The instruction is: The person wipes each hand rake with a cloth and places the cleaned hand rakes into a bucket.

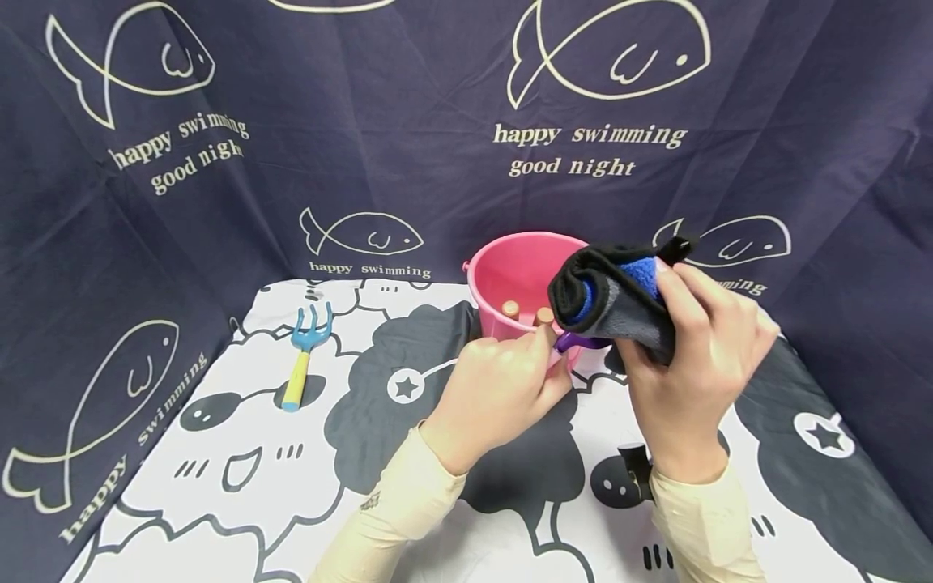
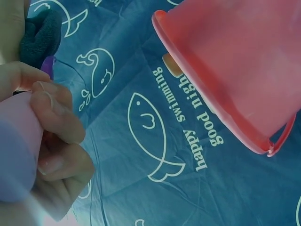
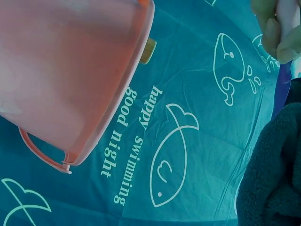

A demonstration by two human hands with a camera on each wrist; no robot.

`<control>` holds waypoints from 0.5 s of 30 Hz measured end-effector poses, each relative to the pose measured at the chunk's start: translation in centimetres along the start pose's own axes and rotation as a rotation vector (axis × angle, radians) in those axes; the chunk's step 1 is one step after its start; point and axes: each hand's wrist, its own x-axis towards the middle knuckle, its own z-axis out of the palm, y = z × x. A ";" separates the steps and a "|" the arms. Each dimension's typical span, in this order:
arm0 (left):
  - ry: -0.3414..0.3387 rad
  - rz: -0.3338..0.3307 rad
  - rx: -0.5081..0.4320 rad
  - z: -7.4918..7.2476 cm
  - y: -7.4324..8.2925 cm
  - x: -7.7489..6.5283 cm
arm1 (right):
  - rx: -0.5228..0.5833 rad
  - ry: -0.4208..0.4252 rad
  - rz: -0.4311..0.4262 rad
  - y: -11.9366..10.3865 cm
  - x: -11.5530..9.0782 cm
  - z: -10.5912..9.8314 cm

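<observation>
My left hand (image 1: 496,389) grips the pale pink handle (image 2: 16,146) of a small tool with its fingers curled round it. From that grip a purple part (image 1: 583,342) of the tool points right, its far end hidden by a cloth. A thick, rolled-up cloth (image 1: 634,316) in black, grey and blue is held in my right hand (image 1: 692,364), up against the purple part. What kind of tool it is cannot be seen. Both hands are raised in front of a pink bucket (image 1: 517,263).
Inside the bucket, two wooden handle ends (image 1: 510,309) show. A toy hand fork (image 1: 302,356) with blue tines and a yellow handle lies to the left on the patterned sheet (image 1: 240,478). Dark fish-print fabric (image 1: 423,97) stands behind and at both sides.
</observation>
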 end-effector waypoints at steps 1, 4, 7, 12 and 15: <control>-0.004 -0.004 0.000 0.0 0.1 0.0 | -0.009 0.012 -0.001 0.0 0.0 0.0; -0.019 -0.018 -0.001 0.0 0.2 0.0 | -0.039 0.043 0.011 0.0 0.2 -0.1; -0.033 -0.033 -0.002 0.0 0.3 -0.1 | -0.046 0.054 0.032 0.0 0.4 -0.2; -0.047 -0.061 -0.004 0.0 0.3 -0.1 | -0.043 0.060 0.055 -0.1 0.5 -0.3; -0.064 -0.087 -0.017 0.1 0.2 -0.1 | -0.052 0.070 0.075 -0.1 0.6 -0.3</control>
